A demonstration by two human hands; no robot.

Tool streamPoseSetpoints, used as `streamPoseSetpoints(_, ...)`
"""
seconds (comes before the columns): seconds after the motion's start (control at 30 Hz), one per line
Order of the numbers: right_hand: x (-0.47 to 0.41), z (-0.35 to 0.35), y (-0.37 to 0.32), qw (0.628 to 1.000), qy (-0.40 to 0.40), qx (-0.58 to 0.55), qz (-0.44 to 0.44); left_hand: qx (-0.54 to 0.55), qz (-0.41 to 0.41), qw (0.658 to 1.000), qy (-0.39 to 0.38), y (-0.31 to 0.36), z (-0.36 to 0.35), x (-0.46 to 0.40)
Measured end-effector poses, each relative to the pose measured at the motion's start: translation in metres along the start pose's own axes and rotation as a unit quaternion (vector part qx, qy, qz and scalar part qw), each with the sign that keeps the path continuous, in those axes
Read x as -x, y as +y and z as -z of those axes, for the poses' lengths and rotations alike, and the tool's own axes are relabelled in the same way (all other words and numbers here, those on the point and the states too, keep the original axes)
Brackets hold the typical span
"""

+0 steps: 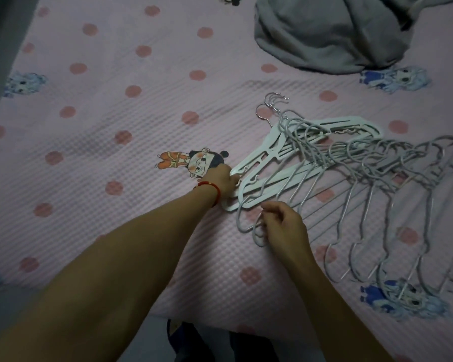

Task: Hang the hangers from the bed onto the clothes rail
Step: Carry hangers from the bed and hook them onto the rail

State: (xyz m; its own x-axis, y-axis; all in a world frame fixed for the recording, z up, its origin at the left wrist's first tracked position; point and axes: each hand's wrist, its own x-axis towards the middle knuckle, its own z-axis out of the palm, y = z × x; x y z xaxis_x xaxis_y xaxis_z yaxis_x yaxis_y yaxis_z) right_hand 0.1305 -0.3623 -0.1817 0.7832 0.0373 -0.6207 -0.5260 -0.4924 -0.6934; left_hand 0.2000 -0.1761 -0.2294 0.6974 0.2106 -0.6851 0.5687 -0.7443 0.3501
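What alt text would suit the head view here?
Two bare hands gather hangers on a pink polka-dot bedsheet: the left hand grips the white plastic hangers, the right hand pinches the grey wire hangers. A grey blanket lies behind.

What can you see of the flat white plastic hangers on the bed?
The white plastic hangers lie flat in a loose stack on the pink bedsheet, metal hooks pointing away. They look broad, with slotted arms. Grey wire hangers lie across them. The left hand grips their near end.
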Motion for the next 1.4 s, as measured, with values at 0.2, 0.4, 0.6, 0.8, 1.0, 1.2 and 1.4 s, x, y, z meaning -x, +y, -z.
streamPoseSetpoints(0.2,0.001,-0.004,-0.027,0.999,-0.029,0.011,0.027,0.051,0.021,0.990,0.126,-0.051,0.043,0.035)
streamPoseSetpoints(0.4,0.011,-0.051,-0.076,0.991,-0.102,0.048,0.072,0.209,0.126,0.923,0.298,-0.145,0.084,0.114)
streamPoseSetpoints(0.6,0.022,-0.131,-0.102,0.961,-0.221,0.146,0.083,0.399,0.157,0.837,0.340,-0.195,0.055,0.175)
streamPoseSetpoints(0.8,0.033,-0.223,-0.100,0.965,-0.203,0.168,-0.001,0.378,0.111,0.877,0.275,-0.195,0.004,0.201)
streamPoseSetpoints(1.0,0.038,-0.237,-0.090,0.980,-0.091,0.173,-0.040,0.347,0.058,0.902,0.251,-0.193,-0.006,0.207)
streamPoseSetpoints(1.2,0.055,-0.187,-0.088,0.988,-0.044,0.146,-0.039,0.444,0.118,0.865,0.201,-0.201,-0.003,0.239)
streamPoseSetpoints(1.4,0.089,-0.123,-0.103,0.977,-0.059,0.196,0.053,0.441,0.181,0.855,0.206,-0.216,0.009,0.293)
